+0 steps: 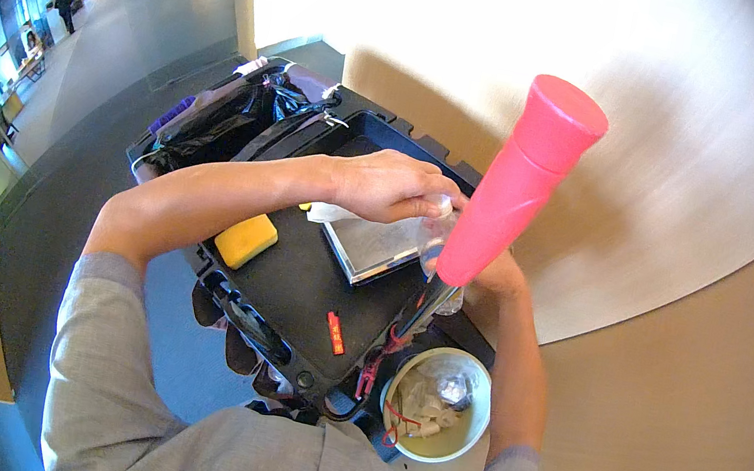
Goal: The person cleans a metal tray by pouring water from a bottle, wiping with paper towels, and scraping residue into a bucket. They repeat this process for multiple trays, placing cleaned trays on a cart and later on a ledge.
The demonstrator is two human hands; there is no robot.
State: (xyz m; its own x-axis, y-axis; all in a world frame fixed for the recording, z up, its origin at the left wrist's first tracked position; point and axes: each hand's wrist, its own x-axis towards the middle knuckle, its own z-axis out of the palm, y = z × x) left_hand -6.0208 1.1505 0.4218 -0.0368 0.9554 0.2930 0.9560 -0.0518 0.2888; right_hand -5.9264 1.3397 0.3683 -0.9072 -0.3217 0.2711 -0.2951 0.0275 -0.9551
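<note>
My left hand (396, 187) is above the cart's black tray (286, 295), its fingers closed around the white cap at the top of a clear plastic bottle (437, 236). Behind a pink handle (522, 184), my right hand (493, 272) is at the bottle's side; its fingers are largely hidden. The pink handle sits on a metal shaft that rises from the cart's near right corner. A silver-framed flat box (375, 246) lies in the tray beside the bottle, with a piece of white tissue (330, 213) at its far left edge.
A yellow sponge (246, 241) and a red lighter-sized object (335, 333) lie in the tray. A round pale bucket (437, 404) with crumpled waste hangs at the near right corner. Black bag liners (217, 125) fill the far left bin. A curved pale wall (664, 340) stands close at right.
</note>
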